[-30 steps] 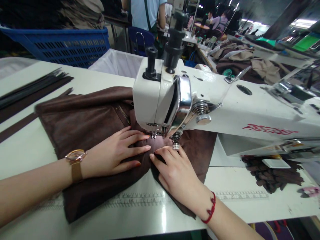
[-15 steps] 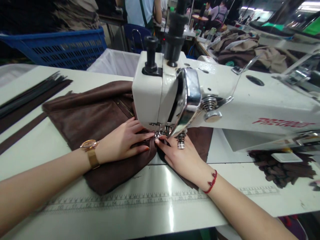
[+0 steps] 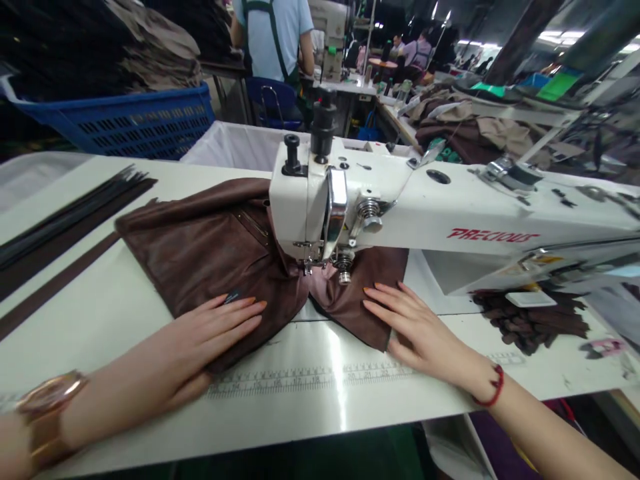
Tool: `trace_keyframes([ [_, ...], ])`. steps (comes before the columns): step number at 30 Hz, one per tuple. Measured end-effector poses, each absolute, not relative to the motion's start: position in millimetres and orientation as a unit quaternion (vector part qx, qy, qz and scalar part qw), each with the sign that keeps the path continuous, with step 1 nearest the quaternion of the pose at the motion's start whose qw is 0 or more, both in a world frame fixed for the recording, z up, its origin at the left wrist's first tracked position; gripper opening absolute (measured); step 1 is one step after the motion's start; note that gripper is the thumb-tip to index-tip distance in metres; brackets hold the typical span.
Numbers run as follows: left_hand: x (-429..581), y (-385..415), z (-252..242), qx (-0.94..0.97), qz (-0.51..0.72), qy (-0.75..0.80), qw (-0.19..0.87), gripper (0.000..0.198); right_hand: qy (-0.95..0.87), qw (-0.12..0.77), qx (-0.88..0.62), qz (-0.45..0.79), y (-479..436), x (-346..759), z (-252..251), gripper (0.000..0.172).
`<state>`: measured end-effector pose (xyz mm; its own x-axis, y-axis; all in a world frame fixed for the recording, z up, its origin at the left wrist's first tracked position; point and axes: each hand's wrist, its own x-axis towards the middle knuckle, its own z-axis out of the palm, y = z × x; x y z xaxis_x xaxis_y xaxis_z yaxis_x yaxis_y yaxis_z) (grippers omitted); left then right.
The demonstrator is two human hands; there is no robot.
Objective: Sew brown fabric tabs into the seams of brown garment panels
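Note:
A brown suede-like garment piece (image 3: 200,247) lies on the white sewing table (image 3: 100,313) and runs under the head of a white sewing machine (image 3: 450,227). My left hand (image 3: 200,340) rests flat on the fabric's near left edge, fingers stretched out. On the right flap of the fabric, below the needle area (image 3: 313,263), my right hand (image 3: 420,330) lies flat with its fingers apart. Neither hand holds anything. A watch sits on my left wrist and a red bracelet on my right.
Dark strips (image 3: 65,220) lie along the table's far left. A pile of dark brown scraps (image 3: 535,323) sits under the machine arm at right. A blue crate (image 3: 125,123) and a white-lined bin (image 3: 235,143) stand behind the table. A person in a light blue shirt (image 3: 275,33) stands beyond.
Both hands have drawn back from the presser foot toward me and spread apart, now lying flat on the fabric's near edges. The camera has pulled back as well.

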<state>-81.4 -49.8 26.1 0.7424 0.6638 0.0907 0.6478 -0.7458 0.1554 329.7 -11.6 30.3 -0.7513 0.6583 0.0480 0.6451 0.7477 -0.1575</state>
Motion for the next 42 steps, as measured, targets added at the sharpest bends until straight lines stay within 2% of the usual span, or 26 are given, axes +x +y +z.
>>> trace_keyframes([
  [3, -71, -25, 29, 0.956, 0.047, 0.286, 0.041, 0.073, -0.957, 0.086, -0.277, 0.000, 13, 317, 26, 0.046],
  [7, -56, -36, 33, 0.964, 0.054, 0.259, -0.010, 0.059, -0.976, 0.068, -0.190, -0.088, -1, 303, 42, 0.031],
  [11, -20, -85, 27, 0.918, -0.008, 0.370, -0.144, 0.047, -0.953, -0.004, -0.261, -0.150, -62, 276, 52, 0.030],
  [13, -4, -100, 24, 0.904, -0.033, 0.392, -0.169, 0.045, -0.938, -0.008, -0.310, -0.156, -86, 262, 48, 0.030],
  [16, 1, -105, 25, 0.905, -0.019, 0.407, -0.120, 0.050, -0.918, 0.025, -0.371, -0.136, -97, 255, 37, 0.023],
  [20, -8, -103, 25, 0.896, 0.083, 0.436, -0.027, 0.050, -0.938, 0.095, -0.315, -0.112, -89, 260, 32, 0.018],
  [23, -11, -102, 22, 0.887, 0.171, 0.429, 0.005, 0.039, -0.952, 0.049, -0.295, -0.061, -86, 258, 40, 0.019],
  [25, -12, -98, 24, 0.879, 0.229, 0.416, 0.031, 0.035, -0.950, 0.021, -0.309, -0.047, -87, 252, 46, 0.026],
  [28, -16, -89, 35, 0.858, 0.296, 0.413, 0.071, 0.031, -0.945, 0.022, -0.322, -0.051, -90, 244, 50, 0.035],
  [35, -2, -89, 37, 0.879, 0.270, 0.376, 0.117, 0.027, -0.934, 0.069, -0.347, -0.042, -105, 241, 32, 0.030],
  [42, 7, -88, 21, 0.857, 0.240, 0.435, 0.136, 0.026, -0.932, 0.106, -0.346, -0.030, -110, 244, 20, 0.028],
])
